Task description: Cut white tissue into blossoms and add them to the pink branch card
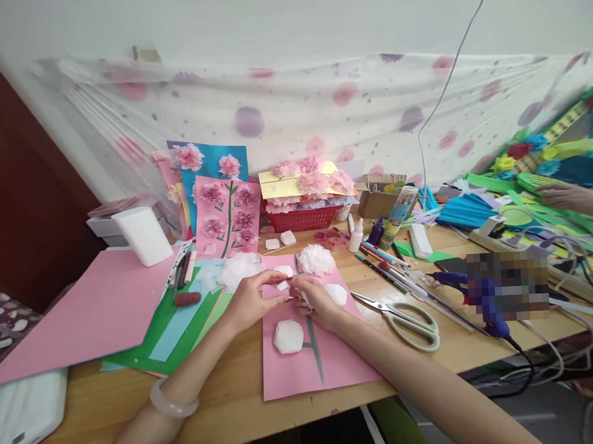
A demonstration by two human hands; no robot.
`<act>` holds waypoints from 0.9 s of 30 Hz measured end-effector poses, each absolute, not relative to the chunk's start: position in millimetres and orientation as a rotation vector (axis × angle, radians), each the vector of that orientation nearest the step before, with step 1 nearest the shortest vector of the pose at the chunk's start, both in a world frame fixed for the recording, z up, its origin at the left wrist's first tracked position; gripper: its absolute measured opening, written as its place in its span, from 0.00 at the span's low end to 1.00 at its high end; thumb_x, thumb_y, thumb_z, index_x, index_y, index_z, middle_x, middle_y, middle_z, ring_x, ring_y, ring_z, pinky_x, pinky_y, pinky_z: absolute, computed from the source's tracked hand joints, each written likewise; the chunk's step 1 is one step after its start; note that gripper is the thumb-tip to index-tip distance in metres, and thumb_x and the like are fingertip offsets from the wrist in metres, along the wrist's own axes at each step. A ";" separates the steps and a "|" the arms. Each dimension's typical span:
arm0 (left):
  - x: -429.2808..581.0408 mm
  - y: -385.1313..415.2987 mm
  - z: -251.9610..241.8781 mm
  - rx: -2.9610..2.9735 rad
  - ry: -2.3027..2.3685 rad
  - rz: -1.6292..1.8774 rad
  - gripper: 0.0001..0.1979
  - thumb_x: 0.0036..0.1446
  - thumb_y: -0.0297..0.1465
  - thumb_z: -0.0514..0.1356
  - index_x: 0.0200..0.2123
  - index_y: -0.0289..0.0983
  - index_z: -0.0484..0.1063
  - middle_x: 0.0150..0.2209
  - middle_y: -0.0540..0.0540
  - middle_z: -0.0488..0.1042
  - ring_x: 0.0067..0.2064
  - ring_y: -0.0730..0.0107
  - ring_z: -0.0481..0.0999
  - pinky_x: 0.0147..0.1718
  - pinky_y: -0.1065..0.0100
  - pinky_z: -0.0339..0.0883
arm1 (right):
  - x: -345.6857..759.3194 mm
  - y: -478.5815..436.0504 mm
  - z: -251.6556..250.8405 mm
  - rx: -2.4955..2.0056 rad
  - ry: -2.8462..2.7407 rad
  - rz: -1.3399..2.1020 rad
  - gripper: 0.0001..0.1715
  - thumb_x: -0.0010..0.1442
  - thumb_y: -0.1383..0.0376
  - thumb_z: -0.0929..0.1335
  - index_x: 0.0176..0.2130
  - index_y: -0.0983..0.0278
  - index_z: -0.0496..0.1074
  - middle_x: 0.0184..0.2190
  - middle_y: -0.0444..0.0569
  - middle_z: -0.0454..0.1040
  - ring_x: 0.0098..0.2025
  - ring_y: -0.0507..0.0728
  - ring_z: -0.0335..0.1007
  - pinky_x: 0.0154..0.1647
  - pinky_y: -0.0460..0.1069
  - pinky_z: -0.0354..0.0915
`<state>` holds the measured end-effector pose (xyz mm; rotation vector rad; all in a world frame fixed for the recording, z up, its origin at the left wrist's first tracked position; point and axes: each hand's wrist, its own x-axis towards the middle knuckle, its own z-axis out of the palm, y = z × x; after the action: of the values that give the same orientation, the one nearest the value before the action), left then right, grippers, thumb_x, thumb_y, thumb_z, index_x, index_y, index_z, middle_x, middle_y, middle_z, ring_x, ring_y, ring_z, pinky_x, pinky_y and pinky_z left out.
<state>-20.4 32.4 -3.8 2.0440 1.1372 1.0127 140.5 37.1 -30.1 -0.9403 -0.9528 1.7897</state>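
My left hand [253,297] and my right hand [314,300] meet fingertip to fingertip over a pink sheet [279,375]. The fingers of both are closed in a pinch; what they hold is too small and too covered to make out. A white paper piece [283,270] shows just behind the fingertips. On the sheet are a painted grey-green stem [314,353], a fluffy white tissue flower [316,259] at the top, a white many-sided tissue stack [288,336] near my left wrist's side, and another white tissue stack [336,293] beyond my right hand.
Scissors [401,319] lie right of the sheet, with pens and a blue glue gun [489,298] beyond. Green and pink card [96,299] spreads leftward. A red basket [303,219] and flower pictures [228,215] stand behind. Another person's hand [573,197] is far right.
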 end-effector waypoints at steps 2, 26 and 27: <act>-20.7 30.5 -11.9 1.918 1.156 1.089 0.13 0.49 0.30 0.63 0.41 0.38 0.73 0.43 0.45 0.79 0.46 0.62 0.78 0.46 0.64 0.71 | 141.0 37.5 -29.7 -0.936 -0.957 1.810 0.11 0.48 0.58 0.66 0.26 0.65 0.67 0.14 0.36 0.54 0.15 0.45 0.41 0.17 0.45 0.32; -30.7 27.8 -27.3 1.744 1.080 1.262 0.07 0.53 0.34 0.62 0.28 0.39 0.67 0.38 0.43 0.81 0.48 0.57 0.78 0.48 0.58 0.70 | 141.7 31.2 -30.0 -0.806 -1.134 1.754 0.17 0.52 0.58 0.67 0.20 0.63 0.59 0.16 0.36 0.52 0.17 0.45 0.40 0.18 0.45 0.35; -31.1 27.7 -27.3 1.748 1.092 1.258 0.07 0.53 0.33 0.62 0.28 0.39 0.67 0.38 0.43 0.81 0.48 0.57 0.78 0.48 0.57 0.70 | 141.6 30.8 -29.6 -0.805 -1.142 1.745 0.16 0.52 0.58 0.67 0.21 0.64 0.60 0.16 0.36 0.52 0.17 0.45 0.40 0.18 0.45 0.34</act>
<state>-31.1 27.7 -27.3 1.7476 1.0921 1.2584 141.6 30.8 -29.6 -0.8049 -1.1422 1.7449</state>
